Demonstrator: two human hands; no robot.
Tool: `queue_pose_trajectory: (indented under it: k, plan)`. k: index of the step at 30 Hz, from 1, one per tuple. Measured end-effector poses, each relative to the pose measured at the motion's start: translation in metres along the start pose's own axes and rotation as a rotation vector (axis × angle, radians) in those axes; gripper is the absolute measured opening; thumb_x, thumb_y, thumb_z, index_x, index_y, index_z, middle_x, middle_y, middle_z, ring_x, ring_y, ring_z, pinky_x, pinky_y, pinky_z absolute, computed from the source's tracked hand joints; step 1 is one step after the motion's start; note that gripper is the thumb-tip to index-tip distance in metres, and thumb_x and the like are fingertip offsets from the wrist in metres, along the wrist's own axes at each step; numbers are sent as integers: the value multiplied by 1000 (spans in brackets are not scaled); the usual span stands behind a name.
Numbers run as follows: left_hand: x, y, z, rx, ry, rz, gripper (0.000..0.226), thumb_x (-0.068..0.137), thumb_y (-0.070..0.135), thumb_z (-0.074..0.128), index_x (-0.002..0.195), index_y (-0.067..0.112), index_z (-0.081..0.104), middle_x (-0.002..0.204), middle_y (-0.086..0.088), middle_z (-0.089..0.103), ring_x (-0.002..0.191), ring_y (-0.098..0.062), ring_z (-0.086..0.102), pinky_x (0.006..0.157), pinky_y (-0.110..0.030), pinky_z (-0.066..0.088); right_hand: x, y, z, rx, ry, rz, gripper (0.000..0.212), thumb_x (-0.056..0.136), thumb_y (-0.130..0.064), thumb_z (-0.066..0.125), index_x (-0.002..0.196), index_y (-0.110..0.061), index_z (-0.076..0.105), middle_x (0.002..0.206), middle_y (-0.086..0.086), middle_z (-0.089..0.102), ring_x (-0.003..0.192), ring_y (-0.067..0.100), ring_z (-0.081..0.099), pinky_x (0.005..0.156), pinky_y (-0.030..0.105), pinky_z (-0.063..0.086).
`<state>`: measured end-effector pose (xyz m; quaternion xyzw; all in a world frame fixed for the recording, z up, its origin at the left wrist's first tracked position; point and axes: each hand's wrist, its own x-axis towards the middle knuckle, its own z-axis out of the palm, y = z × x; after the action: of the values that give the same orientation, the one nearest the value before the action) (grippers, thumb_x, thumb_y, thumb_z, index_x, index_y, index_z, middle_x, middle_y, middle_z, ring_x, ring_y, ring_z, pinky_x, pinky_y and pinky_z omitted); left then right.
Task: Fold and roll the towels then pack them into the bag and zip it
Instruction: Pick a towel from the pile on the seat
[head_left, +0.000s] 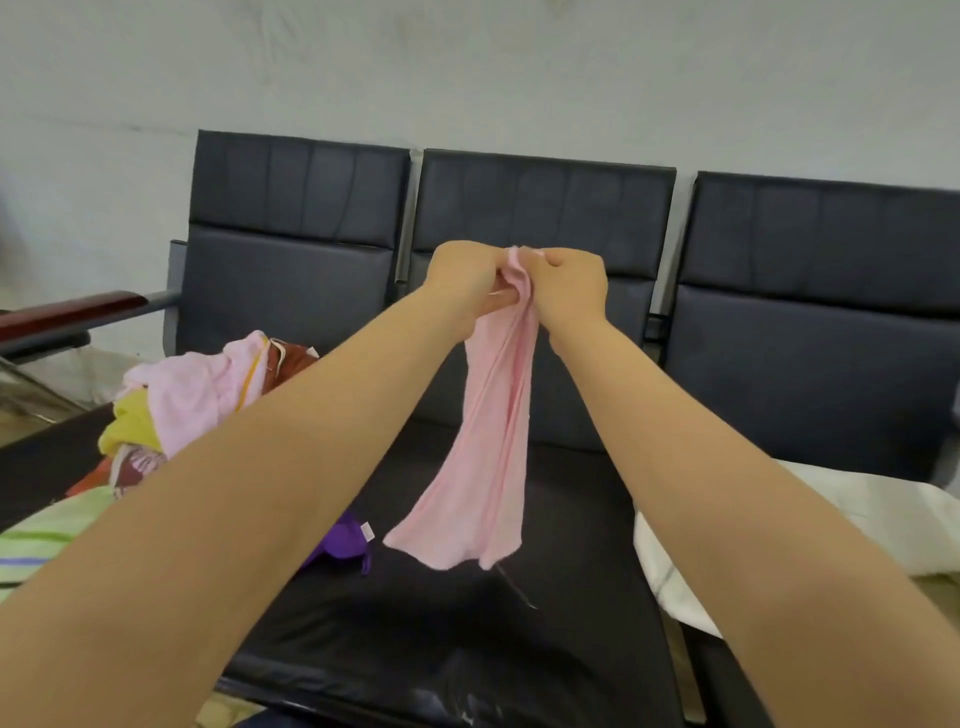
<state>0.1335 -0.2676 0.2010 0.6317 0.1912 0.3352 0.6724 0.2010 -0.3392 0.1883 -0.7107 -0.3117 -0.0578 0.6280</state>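
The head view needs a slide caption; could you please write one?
A pink towel hangs gripped at its top by left hand and right hand over a black seat, towel heap alongside.

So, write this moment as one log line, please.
left hand, right hand: pinch thin pink cloth towel top | towel: hangs bunched

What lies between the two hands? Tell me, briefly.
Only the bunched top edge of the pink towel, which the left hand and right hand both pinch; the rest hangs above the seat. The head view shows it.
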Motion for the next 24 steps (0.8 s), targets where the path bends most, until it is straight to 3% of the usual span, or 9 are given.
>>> queue_pose_trajectory:
  k: [4,7,10,12,13,15,18,21,24]
  plan:
    - [-13,10,-11,343,-117,229,42,89,-9,44,116,15,67,121,-2,65,110,-13,59,93,-30,50,1,-11,-14,102,-79,6,42,87,-39,66,86,3,71,91,23,68,79,30,65,84,49,53]
    - [-18,9,-20,509,-151,414,45,88,-6,44,118,20,66,122,2,63,114,-10,55,101,-29,44,3,-13,-27,144,-146,-62,24,84,-25,71,95,-4,74,96,18,71,92,29,70,84,51,56]
    - [-9,4,-32,629,90,634,37,86,17,60,122,24,58,125,6,53,113,-9,51,104,-36,43,10,-16,-41,154,-182,-91,21,90,-4,59,97,-15,75,101,7,73,98,23,69,89,44,56]
    - [1,-3,-43,950,161,612,68,81,40,68,140,26,39,144,3,39,131,-18,38,109,-46,32,10,-19,-50,97,-241,-133,28,92,0,53,93,-19,73,105,5,71,101,21,67,91,42,55]
    - [4,-8,-49,1067,101,516,75,81,47,67,145,25,33,147,2,38,133,-20,37,109,-48,31,10,-21,-54,64,-275,-155,29,92,0,52,91,-21,73,106,4,71,103,21,66,92,41,55]
    - [6,-15,-58,1035,-84,344,58,86,44,62,137,22,45,133,1,53,119,-19,51,99,-39,42,8,-23,-62,4,-323,-187,32,92,0,50,88,-23,72,104,1,70,102,20,66,91,39,55]
    - [6,-27,-65,923,-111,378,16,93,26,54,104,18,61,98,4,61,95,-17,59,81,-30,49,6,-26,-75,-185,-329,-253,31,93,-3,48,89,-23,72,98,-5,68,96,14,64,83,28,54]
    - [4,-27,-60,978,-72,462,14,98,22,44,103,15,56,92,5,55,86,-12,52,65,-19,38,11,-22,-84,-530,-300,-333,28,94,-6,45,103,-14,71,102,-3,65,95,15,59,77,24,44]
    - [5,-22,-57,994,-43,593,19,98,24,48,104,11,60,95,1,58,86,-14,53,70,-22,37,19,-16,-92,-845,-211,-370,23,93,-11,49,104,-13,69,101,2,66,90,20,57,74,29,43]
